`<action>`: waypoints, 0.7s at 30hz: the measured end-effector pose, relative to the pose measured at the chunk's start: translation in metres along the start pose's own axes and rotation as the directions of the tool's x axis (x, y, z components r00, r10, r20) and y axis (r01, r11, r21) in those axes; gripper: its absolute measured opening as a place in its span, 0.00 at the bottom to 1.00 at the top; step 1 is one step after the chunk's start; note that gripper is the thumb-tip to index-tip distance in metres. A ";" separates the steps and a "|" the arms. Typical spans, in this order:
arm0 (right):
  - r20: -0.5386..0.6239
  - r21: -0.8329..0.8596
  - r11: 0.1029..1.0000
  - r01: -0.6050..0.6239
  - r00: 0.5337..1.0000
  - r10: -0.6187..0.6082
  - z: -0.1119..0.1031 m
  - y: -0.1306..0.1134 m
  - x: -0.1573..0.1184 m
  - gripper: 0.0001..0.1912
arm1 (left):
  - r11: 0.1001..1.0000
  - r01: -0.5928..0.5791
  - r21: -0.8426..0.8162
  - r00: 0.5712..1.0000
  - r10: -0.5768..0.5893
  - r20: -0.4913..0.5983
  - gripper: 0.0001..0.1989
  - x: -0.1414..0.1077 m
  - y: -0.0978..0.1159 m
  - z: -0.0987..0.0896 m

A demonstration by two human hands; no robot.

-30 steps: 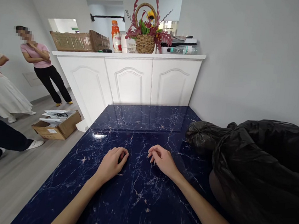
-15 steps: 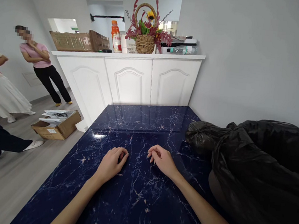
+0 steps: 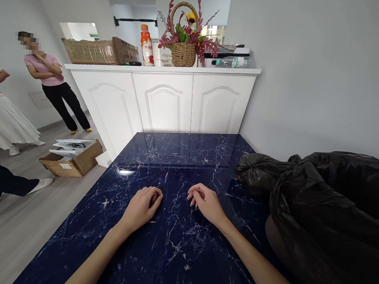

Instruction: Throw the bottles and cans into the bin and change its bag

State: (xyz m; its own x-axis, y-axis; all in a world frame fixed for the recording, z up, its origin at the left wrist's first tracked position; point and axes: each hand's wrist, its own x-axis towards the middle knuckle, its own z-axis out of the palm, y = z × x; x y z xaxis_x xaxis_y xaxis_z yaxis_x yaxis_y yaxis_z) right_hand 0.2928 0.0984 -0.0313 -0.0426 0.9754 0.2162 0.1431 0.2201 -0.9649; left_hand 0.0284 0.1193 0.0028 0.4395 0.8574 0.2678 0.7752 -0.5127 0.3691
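My left hand [image 3: 142, 205] rests on the dark blue marble-patterned table [image 3: 177, 258]. Its fingers are loosely curled, with the thumb near the index finger and a dark gap between them; I see nothing held. To its right, my right hand [image 3: 205, 203] lies on the same tabletop, palm side turned inward. The fingers there are relaxed, half bent and slightly apart, with nothing between them. The two hands are apart from each other. Right of my right forearm stands a container lined with a black plastic bag [image 3: 309, 195].
A white cabinet [image 3: 162, 107] stands beyond the table, bearing a flower basket [image 3: 183, 54], an orange-capped bottle [image 3: 147, 47], a cardboard box [image 3: 90, 52] and a clear bottle [image 3: 233, 62]. An open carton [image 3: 72, 163] sits on the floor at left, near several people [image 3: 46, 70].
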 end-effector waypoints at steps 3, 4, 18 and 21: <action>-0.006 0.000 1.000 0.003 1.000 -0.003 0.000 -0.001 0.000 0.10 | 1.000 0.000 0.001 1.000 0.000 0.000 0.17 0.000 0.000 0.000; -0.012 -0.002 1.000 0.005 1.000 -0.005 0.000 -0.002 0.000 0.10 | 1.000 0.000 0.001 1.000 0.000 0.000 0.17 0.000 0.000 0.000; -0.305 -0.161 0.987 0.031 0.949 -0.079 -0.013 -0.001 -0.005 0.13 | 1.000 0.006 -0.004 1.000 -0.006 0.009 0.18 -0.001 0.004 -0.003; -0.439 -0.174 0.984 0.022 0.893 -0.098 -0.028 -0.004 -0.003 0.21 | 1.000 0.004 -0.007 1.000 -0.003 0.007 0.18 -0.002 0.005 -0.003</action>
State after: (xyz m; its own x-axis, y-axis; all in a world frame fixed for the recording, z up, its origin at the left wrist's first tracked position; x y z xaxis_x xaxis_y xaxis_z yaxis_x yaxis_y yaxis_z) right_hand 0.3196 0.0945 -0.0239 0.3821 0.8541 0.3529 0.3119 0.2403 -0.9192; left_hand 0.0300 0.1150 0.0063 0.4402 0.8595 0.2598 0.7737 -0.5099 0.3761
